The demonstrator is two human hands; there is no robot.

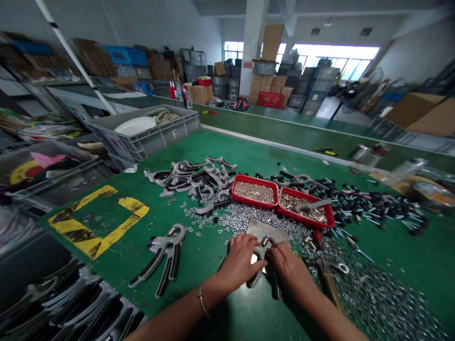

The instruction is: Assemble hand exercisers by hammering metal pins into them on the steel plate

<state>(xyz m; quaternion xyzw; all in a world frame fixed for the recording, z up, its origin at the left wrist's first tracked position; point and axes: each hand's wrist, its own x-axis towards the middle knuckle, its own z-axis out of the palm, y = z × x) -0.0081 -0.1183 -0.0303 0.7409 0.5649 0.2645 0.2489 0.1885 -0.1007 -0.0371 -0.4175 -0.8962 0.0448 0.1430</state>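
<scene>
Left hand [241, 263] and right hand [289, 272] both closed around a grey hand grip exerciser [273, 282] near the green tabletop's [227, 151] front edge, just past a steel plate [265, 228]. Loose washers [227, 222] lay around; red trays [256, 204] sat just beyond.

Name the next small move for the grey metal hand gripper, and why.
Probably lower the grey metal hand gripper onto the flat steel plate: the left hand and right hand hold it beside that plate, the bare surface among loose silver washers.

Assembly workshop, green workbench [227, 147], stacked storage crates [316, 85]
</scene>
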